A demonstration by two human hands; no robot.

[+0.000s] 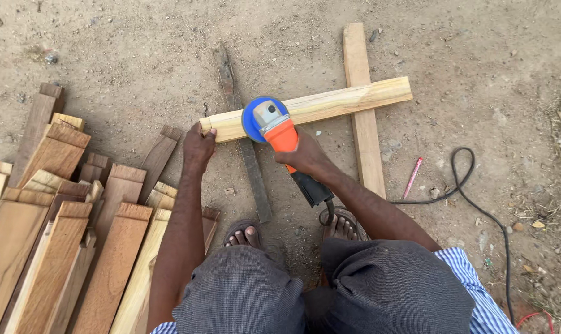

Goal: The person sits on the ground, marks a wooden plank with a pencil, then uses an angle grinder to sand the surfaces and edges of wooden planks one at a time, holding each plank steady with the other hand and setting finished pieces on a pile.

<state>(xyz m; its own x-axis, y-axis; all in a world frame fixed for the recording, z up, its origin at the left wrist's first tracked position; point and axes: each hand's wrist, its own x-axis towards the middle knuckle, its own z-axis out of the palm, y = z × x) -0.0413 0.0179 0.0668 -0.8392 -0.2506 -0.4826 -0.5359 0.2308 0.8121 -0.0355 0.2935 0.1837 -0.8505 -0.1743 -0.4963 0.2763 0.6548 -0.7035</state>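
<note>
Bare sandy ground (132, 43) fills the view, pale brown and scattered with small stones, with a fringe of dry grass at the right edge. On the left lies a big pile of boards (64, 235), reddish and pale, fanned out side by side with their notched ends pointing up the frame. The person squats at the bottom, grey cloth over both knees, sandalled feet planted just below the work.

A pale plank (348, 102) lies across the middle, tilted slightly up to the right. It rests on two supports: a light upright batten (364, 148) under its right part and a dark, weathered strip (252, 179) under its left part.

A black cable (472, 198) loops over the ground to the right and runs off towards the bottom corner. The grinder (280, 133), orange-bodied with a black rear grip and a round blue disc, sits on the plank near its left end, disc face against the wood.

The left hand (198, 145) presses on the plank's left end, fingers curled over the top edge, thumb below. The right hand (305, 158) is wrapped tight around the grinder's body, just behind the orange section.

A small red pencil (412, 177) lies on the ground right of the batten, near the cable.
</note>
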